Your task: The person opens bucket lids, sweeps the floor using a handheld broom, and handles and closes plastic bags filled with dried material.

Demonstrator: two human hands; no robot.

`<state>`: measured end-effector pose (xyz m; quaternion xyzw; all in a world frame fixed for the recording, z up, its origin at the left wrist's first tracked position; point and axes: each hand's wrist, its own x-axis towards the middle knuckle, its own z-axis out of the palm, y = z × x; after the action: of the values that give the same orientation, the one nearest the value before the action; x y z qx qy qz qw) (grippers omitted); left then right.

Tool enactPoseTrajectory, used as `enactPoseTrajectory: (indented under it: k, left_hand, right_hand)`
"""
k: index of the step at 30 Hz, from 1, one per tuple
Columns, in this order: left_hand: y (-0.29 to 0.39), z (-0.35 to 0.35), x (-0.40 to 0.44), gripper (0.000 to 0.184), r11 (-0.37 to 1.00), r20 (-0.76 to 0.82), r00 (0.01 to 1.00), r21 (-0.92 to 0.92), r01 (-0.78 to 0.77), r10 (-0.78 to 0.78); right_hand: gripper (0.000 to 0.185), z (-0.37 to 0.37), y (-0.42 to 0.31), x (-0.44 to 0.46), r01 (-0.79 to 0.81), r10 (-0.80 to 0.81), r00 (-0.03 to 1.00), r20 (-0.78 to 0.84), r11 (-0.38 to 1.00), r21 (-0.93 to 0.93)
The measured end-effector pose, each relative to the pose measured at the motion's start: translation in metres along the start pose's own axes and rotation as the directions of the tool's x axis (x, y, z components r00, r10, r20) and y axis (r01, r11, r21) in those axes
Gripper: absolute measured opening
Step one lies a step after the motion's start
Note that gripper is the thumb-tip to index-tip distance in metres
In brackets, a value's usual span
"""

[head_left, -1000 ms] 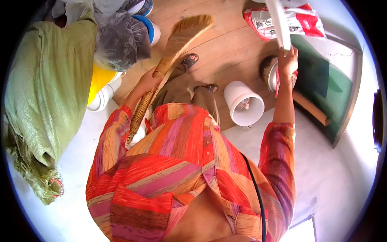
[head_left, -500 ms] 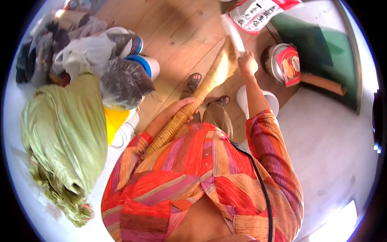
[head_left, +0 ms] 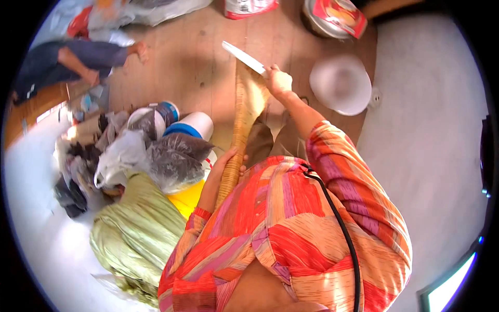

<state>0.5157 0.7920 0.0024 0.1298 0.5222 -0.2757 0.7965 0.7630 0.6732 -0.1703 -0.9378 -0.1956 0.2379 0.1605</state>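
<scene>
My left hand [head_left: 226, 167] is wrapped round the bound, ridged handle of a straw-coloured broom [head_left: 240, 122]. The broom slants away from my body, and its fanned bristle end lies near my right hand. My right hand [head_left: 278, 82] is closed on one end of a long, flat white strip-like object [head_left: 243, 57]; its exact kind does not show. This strip reaches away to the upper left, just beyond the bristles. Whether strip and bristles touch, I cannot tell.
A blurred white bucket [head_left: 340, 86] stands right on the wooden floor [head_left: 176, 62], near a metal pot [head_left: 325, 23]. Bags [head_left: 176, 156], tubs [head_left: 192, 126] and a green sack [head_left: 138, 223] crowd the left. Another person's dark-clad leg [head_left: 99, 54] shows upper left.
The view has swung, bringing another person in at the left. The broom now points more straight ahead, and my right hand with the white strip appears further left and lower.
</scene>
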Motion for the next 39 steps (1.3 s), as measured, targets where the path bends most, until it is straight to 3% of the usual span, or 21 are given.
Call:
enactPoseTrajectory:
  k: [2,5,7,8,11,12,14,18,19,21,24,28,30,31,33,35,37,39]
  left_hand:
    - [-0.005,-0.016,0.007,0.035,0.993,-0.038,0.999,0.116,0.000,0.004]
    - [-0.007,-0.023,0.006,0.034,0.963,-0.160,0.986,0.270,-0.006,0.050]
    - [-0.005,-0.036,0.015,0.035,0.948,-0.280,0.960,0.300,0.107,-0.020]
    - [-0.004,-0.029,0.016,0.036,0.945,-0.326,0.945,0.304,0.122,-0.017]
    - [-0.001,-0.020,0.030,0.038,0.969,-0.361,0.931,0.204,0.138,-0.057]
    - [-0.003,-0.022,0.036,0.038,0.968,-0.370,0.928,0.212,0.136,-0.049]
    - [-0.010,-0.026,0.050,0.039,0.990,-0.354,0.932,0.080,0.116,-0.081]
    - [-0.026,0.011,0.056,0.040,0.973,-0.444,0.893,0.168,0.159,-0.069]
    - [-0.032,0.042,0.049,0.040,0.962,-0.457,0.889,0.249,0.114,0.013]
    - [-0.044,0.068,0.050,0.040,0.942,-0.474,0.874,0.330,0.065,0.105]
    - [-0.052,0.080,0.065,0.040,0.948,-0.509,0.856,0.308,0.086,0.087]
    - [-0.060,0.085,0.081,0.042,0.931,-0.592,0.804,0.322,0.174,0.054]
    - [-0.066,0.088,0.090,0.042,0.922,-0.626,0.778,0.330,0.202,0.054]
    - [-0.069,0.090,0.092,0.042,0.925,-0.615,0.786,0.329,0.189,0.058]
    - [-0.073,0.092,0.100,0.042,0.925,-0.608,0.791,0.337,0.174,0.073]
    - [-0.077,0.092,0.106,0.042,0.916,-0.638,0.769,0.334,0.221,0.047]
    - [-0.081,0.101,0.115,0.043,0.909,-0.630,0.771,0.368,0.197,0.088]
    - [-0.084,0.109,0.124,0.043,0.900,-0.619,0.775,0.401,0.170,0.129]
  right_hand:
    - [0.031,-0.016,0.014,-0.012,-0.169,0.166,0.984,0.060,0.985,0.039]
    - [0.030,-0.019,0.074,-0.025,-0.317,0.329,0.943,-0.037,0.930,0.187]
    - [0.038,-0.030,0.120,-0.045,-0.440,0.466,0.884,-0.026,0.850,0.289]
    - [0.042,-0.004,0.167,-0.048,-0.514,0.553,0.831,0.059,0.724,0.459]
    - [0.042,-0.002,0.261,-0.099,-0.486,0.568,0.816,0.108,0.571,0.662]
    - [0.040,0.026,0.297,-0.116,-0.245,0.601,0.783,0.159,0.063,0.967]
    - [0.041,0.013,0.327,-0.139,-0.232,0.644,0.708,0.288,-0.173,0.957]
    - [0.046,0.010,0.376,-0.168,-0.030,0.633,0.632,0.447,-0.556,0.831]
    - [0.047,0.011,0.387,-0.170,-0.012,0.605,0.637,0.477,-0.612,0.791]
    - [0.047,-0.005,0.391,-0.165,0.030,0.623,0.612,0.487,-0.633,0.773]
    - [0.043,-0.024,0.399,-0.154,0.136,0.619,0.647,0.445,-0.668,0.732]
    - [0.040,0.015,0.435,-0.153,0.135,0.610,0.638,0.469,-0.688,0.713]
    - [0.040,0.038,0.450,-0.152,0.101,0.619,0.484,0.618,-0.741,0.664]
    - [0.040,0.052,0.455,-0.151,0.101,0.612,0.482,0.627,-0.750,0.654]
    - [0.040,0.075,0.465,-0.142,-0.111,0.630,0.366,0.685,-0.701,0.704]
    - [0.043,0.094,0.471,-0.136,-0.133,0.612,0.368,0.701,-0.711,0.690]
    - [0.042,0.086,0.464,-0.125,-0.130,0.671,0.262,0.694,-0.688,0.714]
    - [0.041,0.120,0.469,-0.116,-0.106,0.634,0.254,0.730,-0.732,0.673]
